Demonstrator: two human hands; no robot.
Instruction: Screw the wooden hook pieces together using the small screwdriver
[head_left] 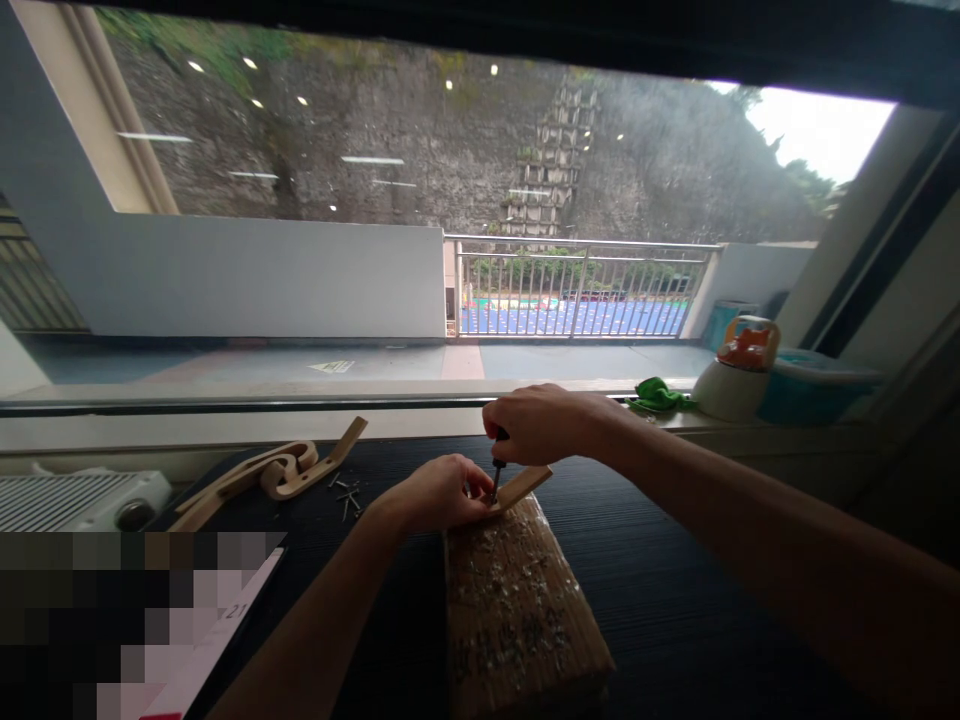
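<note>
A screwdriver (499,462) with a dark handle stands nearly upright in my right hand (540,425), whose fingers are wrapped round the handle. Its tip points down at a curved wooden piece (525,485) lying across the far end of a thick wood block (517,600). My left hand (442,492) is closed on the near part of that piece, fingertips right beside the screwdriver tip. Whether a screw sits under the tip is hidden by the fingers. The block's top is scarred and dotted with shiny metal bits.
More curved wooden pieces (289,468) lie at the left of the dark table (637,560), with several loose screws (346,497) beside them. A white slatted appliance (90,498) stands far left. On the right sill are a green cloth (658,395), a white-and-orange container (739,375) and a teal tub (806,388).
</note>
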